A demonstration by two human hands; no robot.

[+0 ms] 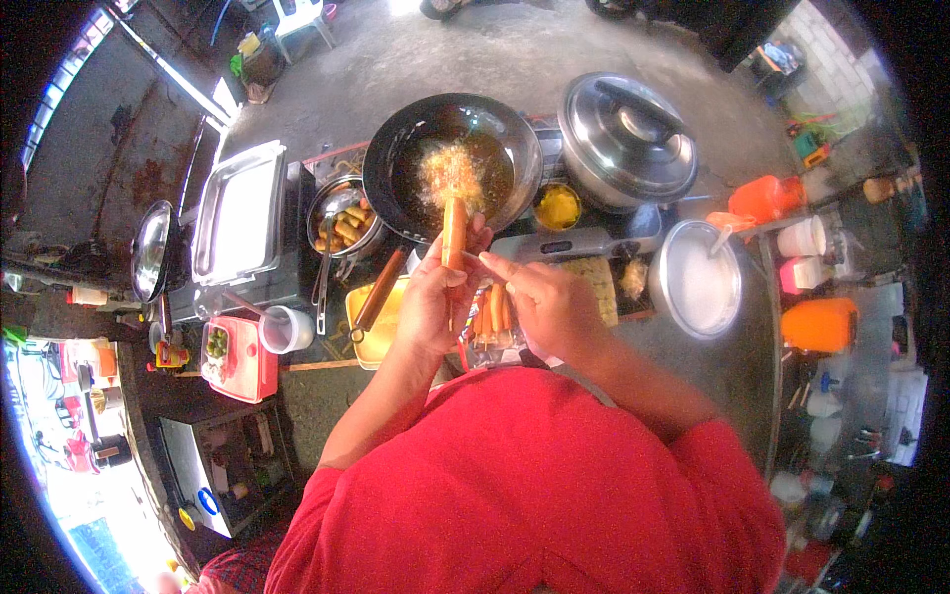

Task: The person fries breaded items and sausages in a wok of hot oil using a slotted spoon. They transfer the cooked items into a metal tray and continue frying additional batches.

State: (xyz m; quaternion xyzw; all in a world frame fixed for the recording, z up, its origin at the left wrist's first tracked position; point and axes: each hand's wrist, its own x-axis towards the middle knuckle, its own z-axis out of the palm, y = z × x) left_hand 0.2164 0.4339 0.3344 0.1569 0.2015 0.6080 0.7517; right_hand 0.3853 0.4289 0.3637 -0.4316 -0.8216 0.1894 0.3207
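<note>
My left hand (430, 297) holds a long orange sausage (454, 230) upright, with a thin stick running down below the palm. Close beside it is my right hand (553, 301), its index finger stretched toward the sausage's lower end. A thin pale edge shows under that finger, too blurred to name. Beyond the sausage, golden food (449, 174) bubbles in oil inside a black wok (378, 160). Below my hands, more sausages (491, 315) lie in a plastic pack, partly hidden by my right hand. The wok's wooden handle (380, 289) points toward me at the left.
Left stand a steel pot (312, 204) of fried pieces with tongs, a yellow tray (360, 345), a white tub (297, 330) and a pink container (260, 379). Right are a large lidded pot (623, 141), a yellow-filled bowl (557, 208), a grey pan (553, 245) and a pot of white contents (701, 286).
</note>
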